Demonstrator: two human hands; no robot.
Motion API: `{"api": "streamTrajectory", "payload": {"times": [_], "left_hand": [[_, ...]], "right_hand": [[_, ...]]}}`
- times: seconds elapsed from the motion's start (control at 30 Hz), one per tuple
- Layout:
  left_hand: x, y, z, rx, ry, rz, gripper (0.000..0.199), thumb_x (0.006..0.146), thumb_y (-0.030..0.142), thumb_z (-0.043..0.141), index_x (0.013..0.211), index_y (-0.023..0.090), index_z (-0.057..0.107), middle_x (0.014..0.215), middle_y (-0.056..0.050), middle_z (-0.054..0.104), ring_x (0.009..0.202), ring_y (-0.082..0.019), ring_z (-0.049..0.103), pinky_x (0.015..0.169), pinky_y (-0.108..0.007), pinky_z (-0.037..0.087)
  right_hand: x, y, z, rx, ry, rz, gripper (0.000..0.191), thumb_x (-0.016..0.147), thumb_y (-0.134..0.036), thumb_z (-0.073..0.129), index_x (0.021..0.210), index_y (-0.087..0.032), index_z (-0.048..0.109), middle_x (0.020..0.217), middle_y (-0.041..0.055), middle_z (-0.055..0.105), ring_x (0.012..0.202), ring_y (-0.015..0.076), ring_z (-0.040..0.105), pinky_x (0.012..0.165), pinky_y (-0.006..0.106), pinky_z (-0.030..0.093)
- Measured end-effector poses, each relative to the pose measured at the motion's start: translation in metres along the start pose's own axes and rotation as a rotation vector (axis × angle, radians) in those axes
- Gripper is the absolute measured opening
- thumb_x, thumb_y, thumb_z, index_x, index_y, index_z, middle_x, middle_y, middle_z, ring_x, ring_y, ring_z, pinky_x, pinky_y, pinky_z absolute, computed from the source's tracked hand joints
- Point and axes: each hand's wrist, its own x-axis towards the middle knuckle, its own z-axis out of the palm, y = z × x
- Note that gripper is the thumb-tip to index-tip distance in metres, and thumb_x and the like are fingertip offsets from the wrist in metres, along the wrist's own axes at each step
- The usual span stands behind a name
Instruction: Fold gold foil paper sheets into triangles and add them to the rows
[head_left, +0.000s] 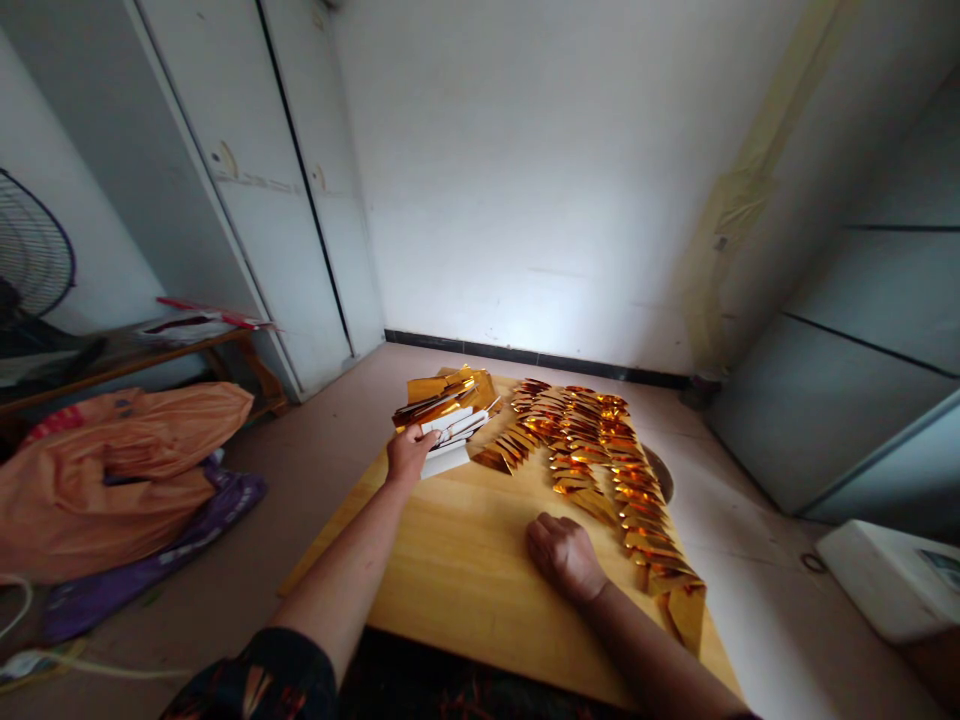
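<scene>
At the left of the table, my left hand is closed on the edge of some folded white papers, its thumb lying on top. Just behind them is a loose heap of gold foil paper. My right hand is curled into a fist over the bare wood near the middle of the table, and nothing shows in it. Beyond and to the right of this fist, folded gold foil pieces overlap in several long rows. One short row bends toward the white papers.
The light wooden table stands before a white wall. An orange bag lies at left below a fan. Grey cabinets stand at the left. A white box sits at the right.
</scene>
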Motion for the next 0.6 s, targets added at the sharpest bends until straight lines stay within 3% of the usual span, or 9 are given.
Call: {"api": "streamTrajectory", "payload": {"times": [0.23,0.4,0.53,0.6], "left_hand": [[-0.002,0.001,-0.013,0.049,0.008,0.000,0.048,0.083,0.052,0.035,0.062,0.018,0.061,0.062,-0.006,0.064,0.071,-0.021,0.060,0.064,-0.026,0.042],[-0.003,0.012,-0.025,0.009,0.052,-0.069,0.047,0.087,0.047,0.033,0.074,0.016,0.065,0.073,-0.011,0.069,0.080,-0.025,0.063,0.072,-0.030,0.045],[-0.017,0.032,-0.032,-0.163,0.194,-0.096,0.048,0.088,0.049,0.032,0.080,0.015,0.064,0.079,-0.011,0.069,0.083,-0.024,0.063,0.073,-0.030,0.047],[-0.033,0.046,-0.029,-0.345,0.157,-0.107,0.049,0.089,0.053,0.034,0.088,0.014,0.064,0.076,-0.009,0.068,0.076,-0.022,0.063,0.070,-0.029,0.048]], "right_hand": [[0.000,-0.001,0.000,0.006,0.003,0.003,0.023,0.090,-0.015,0.044,0.071,-0.019,0.057,0.068,-0.0001,0.059,0.055,0.0107,0.046,0.057,0.027,0.027],[0.001,-0.001,-0.003,0.009,-0.038,0.013,0.022,0.090,-0.014,0.043,0.072,-0.018,0.057,0.068,0.0012,0.059,0.056,0.0108,0.048,0.057,0.026,0.028],[0.002,-0.001,-0.005,0.064,-0.068,0.029,0.025,0.090,-0.014,0.041,0.073,-0.018,0.059,0.069,0.0024,0.060,0.057,0.0113,0.050,0.058,0.025,0.030],[0.004,-0.004,-0.008,0.195,-0.080,0.083,0.024,0.090,-0.017,0.041,0.074,-0.018,0.059,0.071,0.0030,0.061,0.059,0.0119,0.051,0.059,0.025,0.032]]}}
